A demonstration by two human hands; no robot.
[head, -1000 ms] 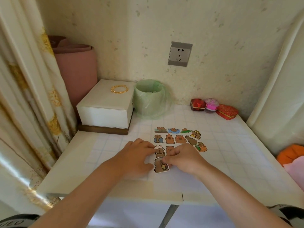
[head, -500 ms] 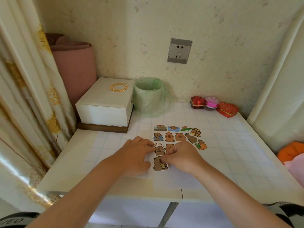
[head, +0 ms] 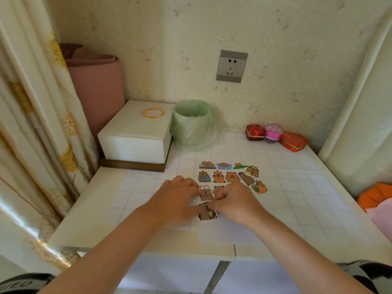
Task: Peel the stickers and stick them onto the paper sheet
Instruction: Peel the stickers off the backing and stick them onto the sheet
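Right hand (head: 235,202): knuckles up, fingers curled under. Its grip pinches the upper right corner of the big sticker (head: 205,213), a brown animal with a white border. The sticker lies flat on the paper sheet (head: 297,200), just below and left of the grip.

Left hand (head: 178,198): palm down on the sheet, immediately left of the grip. The fingers are relaxed and hold nothing. The thumb tip touches the big sticker's left edge, and the fingertips (head: 196,186) reach the bunny-hat sticker (head: 205,192).

Other stickers (head: 231,177) sit in rows just beyond the grip, flat on the sheet. One row is directly behind the knuckles and another lies farther back. The right hand covers part of the nearest row, so I cannot tell how many lie beneath it.

The sheet is white with a pale blue grid and covers much of the table (head: 84,219).

Surroundings, from the grip:
- Far left: a white box (head: 135,134) on a dark base, with a gold bangle (head: 153,113) on its lid.
- Straight beyond: a small bin (head: 192,124) lined with a green bag, touching the box's right side.
- Beyond and right: three small gift boxes (head: 273,132) against the wall.
- Above those: a wall socket (head: 231,66).
- Far left, off the table: a pink rolled mat (head: 95,85) and a curtain (head: 31,124).

Nothing stands between the grip and the stuck rows.
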